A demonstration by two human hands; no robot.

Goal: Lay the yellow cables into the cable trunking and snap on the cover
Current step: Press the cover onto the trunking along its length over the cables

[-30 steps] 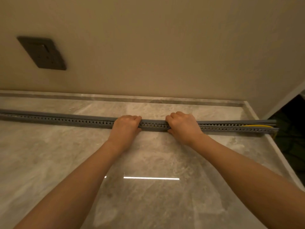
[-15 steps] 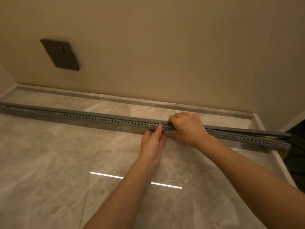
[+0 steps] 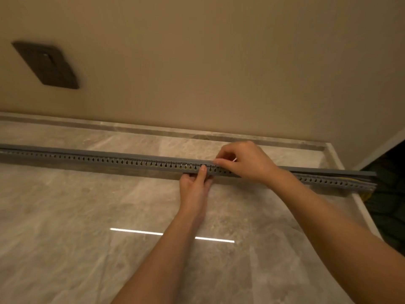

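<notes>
Grey slotted trunking [image 3: 109,161] lies lengthwise on a marble-look slab [image 3: 76,216], running from the left edge to the slab's right end, parallel to a beige wall [image 3: 219,62] and a little apart from it. Cover [image 3: 87,151] sits flush on the trunking along the left stretch. Right of the hands it lifts clear, with a gap widening toward the far right end. Yellow cables [image 3: 344,179] show in that gap inside the trunking, and yellow glints through the slots near the middle. Right hand [image 3: 245,163] is on top of the run, fingers [image 3: 221,160] curled over the cover's near edge, grasping the cover where it meets the trunking. Left hand [image 3: 195,187] comes up from below, just beside the right. Its index finger lies straight against the slotted side, pressing; the other fingers are tucked low at the trunking's base, and it holds nothing that shows. Dark socket plate [image 3: 46,64] on the wall, upper left. Thin bright light streak [image 3: 135,231] reflects on the slab between the forearms.
</notes>
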